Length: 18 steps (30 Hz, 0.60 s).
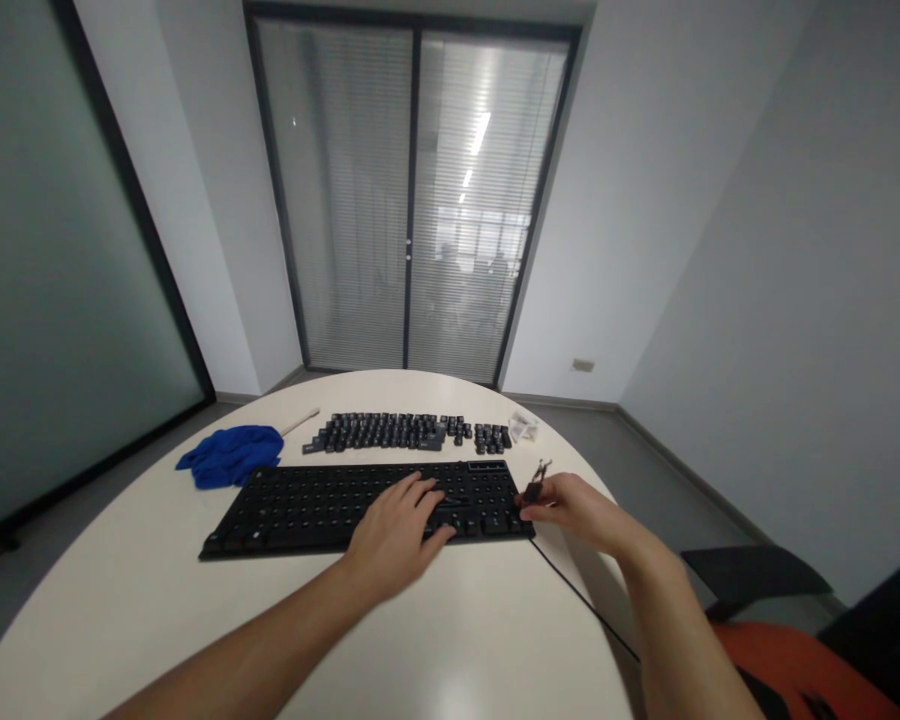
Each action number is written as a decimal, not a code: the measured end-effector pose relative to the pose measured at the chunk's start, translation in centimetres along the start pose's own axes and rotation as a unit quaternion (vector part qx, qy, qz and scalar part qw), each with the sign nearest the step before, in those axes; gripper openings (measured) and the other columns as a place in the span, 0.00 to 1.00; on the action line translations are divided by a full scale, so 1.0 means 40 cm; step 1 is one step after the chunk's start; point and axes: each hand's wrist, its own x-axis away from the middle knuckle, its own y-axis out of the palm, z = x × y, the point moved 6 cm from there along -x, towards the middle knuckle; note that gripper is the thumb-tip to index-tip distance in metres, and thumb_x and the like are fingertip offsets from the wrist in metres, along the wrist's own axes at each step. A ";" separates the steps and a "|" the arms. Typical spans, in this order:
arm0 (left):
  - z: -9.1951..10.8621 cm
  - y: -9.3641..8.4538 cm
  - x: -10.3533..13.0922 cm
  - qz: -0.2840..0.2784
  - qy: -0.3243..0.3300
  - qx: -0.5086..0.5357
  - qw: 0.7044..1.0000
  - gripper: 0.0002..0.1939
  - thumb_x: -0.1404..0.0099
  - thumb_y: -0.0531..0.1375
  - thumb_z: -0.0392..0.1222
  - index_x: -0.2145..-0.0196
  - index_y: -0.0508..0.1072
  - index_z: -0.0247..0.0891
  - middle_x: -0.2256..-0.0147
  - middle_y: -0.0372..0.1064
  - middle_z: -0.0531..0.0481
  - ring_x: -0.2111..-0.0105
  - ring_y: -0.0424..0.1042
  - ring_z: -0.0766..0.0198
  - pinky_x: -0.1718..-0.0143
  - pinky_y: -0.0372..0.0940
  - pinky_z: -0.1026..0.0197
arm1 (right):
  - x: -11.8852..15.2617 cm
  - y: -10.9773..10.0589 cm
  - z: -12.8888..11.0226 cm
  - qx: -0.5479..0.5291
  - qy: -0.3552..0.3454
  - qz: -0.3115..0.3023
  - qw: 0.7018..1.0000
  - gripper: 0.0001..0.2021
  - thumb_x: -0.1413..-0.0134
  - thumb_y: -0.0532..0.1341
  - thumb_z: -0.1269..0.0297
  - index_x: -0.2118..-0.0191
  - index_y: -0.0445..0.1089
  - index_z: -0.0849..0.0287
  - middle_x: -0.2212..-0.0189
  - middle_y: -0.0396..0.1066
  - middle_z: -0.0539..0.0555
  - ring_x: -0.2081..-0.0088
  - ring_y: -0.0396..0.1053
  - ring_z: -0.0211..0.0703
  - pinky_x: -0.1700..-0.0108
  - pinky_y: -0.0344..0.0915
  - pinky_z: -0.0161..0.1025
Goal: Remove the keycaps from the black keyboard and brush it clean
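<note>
A crumpled royal-blue cloth (229,455) lies at the far left corner of the long black keyboard (292,505) on the cream tabletop (195,620), with a thin white stick (300,421) beyond it. Past the keyboard's far edge sit rows of loose dark-grey keycaps (382,431), while the left hand (394,530) rests on its right half, fingers loosely spread. At the keyboard's right end, the right hand (574,508) pinches a small black tool with thin prongs (532,491), and a slim black cable (581,598) trails nearby.
</note>
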 end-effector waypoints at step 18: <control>0.003 -0.001 -0.001 -0.002 0.005 -0.007 1.000 0.23 0.31 0.54 0.53 0.44 0.69 0.39 0.41 0.65 0.45 0.38 0.58 0.50 0.38 0.56 0.46 | 0.003 0.006 -0.015 -0.048 -0.033 0.004 0.998 0.19 0.46 0.62 0.49 0.63 0.78 0.61 0.65 0.78 0.55 0.64 0.71 0.46 0.64 0.65 0.37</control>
